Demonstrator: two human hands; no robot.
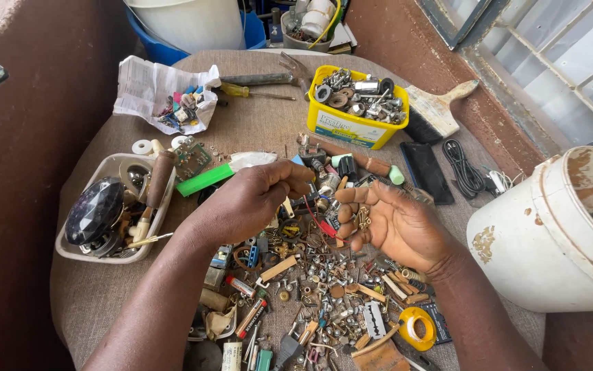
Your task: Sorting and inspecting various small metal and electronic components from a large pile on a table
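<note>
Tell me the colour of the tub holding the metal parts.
Yellow tub, seen clearly in the head view, at the table's far side.

Both forearms are bare to the frame edge, and the left hand and right hand wear nothing.

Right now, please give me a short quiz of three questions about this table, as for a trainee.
1. True or false: the yellow tub is empty.
2. Which hand lies palm up with small brass parts on it: A. left hand B. right hand
3. What colour is the tape roll near the right forearm?

Key: 1. false, it holds metal parts. 2. B. 3. yellow.
</note>
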